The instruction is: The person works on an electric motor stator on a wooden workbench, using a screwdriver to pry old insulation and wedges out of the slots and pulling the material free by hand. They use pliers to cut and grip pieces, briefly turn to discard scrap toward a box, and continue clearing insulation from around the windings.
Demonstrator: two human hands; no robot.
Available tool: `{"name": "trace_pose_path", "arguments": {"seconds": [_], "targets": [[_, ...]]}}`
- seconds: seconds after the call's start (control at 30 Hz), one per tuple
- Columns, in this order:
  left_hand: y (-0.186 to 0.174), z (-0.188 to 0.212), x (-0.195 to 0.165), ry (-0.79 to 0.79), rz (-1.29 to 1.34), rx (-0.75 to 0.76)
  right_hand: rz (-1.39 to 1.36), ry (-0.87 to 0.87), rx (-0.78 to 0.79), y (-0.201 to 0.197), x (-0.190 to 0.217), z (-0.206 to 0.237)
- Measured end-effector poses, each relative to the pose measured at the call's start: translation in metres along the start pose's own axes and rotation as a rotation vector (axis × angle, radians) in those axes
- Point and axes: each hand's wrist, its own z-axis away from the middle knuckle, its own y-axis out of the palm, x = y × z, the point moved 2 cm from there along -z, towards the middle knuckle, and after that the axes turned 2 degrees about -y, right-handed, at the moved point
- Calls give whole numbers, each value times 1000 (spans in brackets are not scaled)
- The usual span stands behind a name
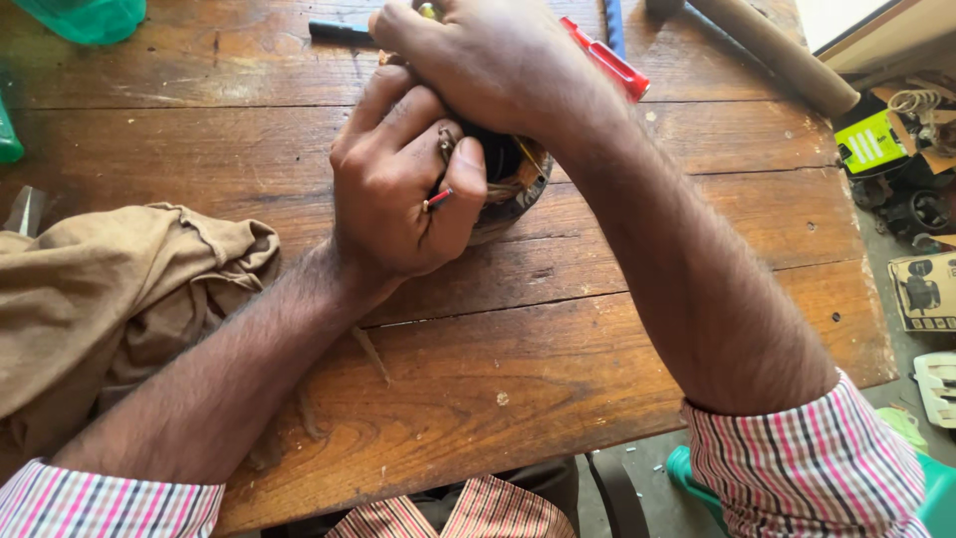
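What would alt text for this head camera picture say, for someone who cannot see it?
Two bare hands, left hand and right hand, clasp a small round dark part with thin wires on a worn wooden table. A tan cloth lies at left; a red-handled tool lies behind.

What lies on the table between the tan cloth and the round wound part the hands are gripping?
In the head view, the left hand and its forearm cross that stretch, between the tan cloth and the round part.

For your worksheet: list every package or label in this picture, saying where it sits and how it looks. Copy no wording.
Green label: right edge, beside the table, bright green rectangle on a black item.
Cardboard box: floor, right of the table, tan with black printed pictures.
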Motion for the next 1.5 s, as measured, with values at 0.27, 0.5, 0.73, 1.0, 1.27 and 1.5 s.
{"name": "trace_pose_path", "arguments": {"seconds": [0.27, 0.5, 0.73, 1.0, 1.27, 1.5], "targets": [[4, -1, 5, 27, 59, -14, 651, -97, -334, -24, -63, 49], [5, -2, 2, 8, 76, -26, -1205, 16, -630, -69, -44, 92], [5, -5, 1, -10, 43, 7, -766, -203, -737, -31, -5, 130], [6, -3, 2, -18, 38, 24, -975, -115, -690, -20, -16, 136], [4, -3, 3, -9, 50, 22, -959, -124, -736, -13, -16, 137], [4, -3, 4, 8, 58, 20, -1002, -103, -749, -14, -14, 135]]}}
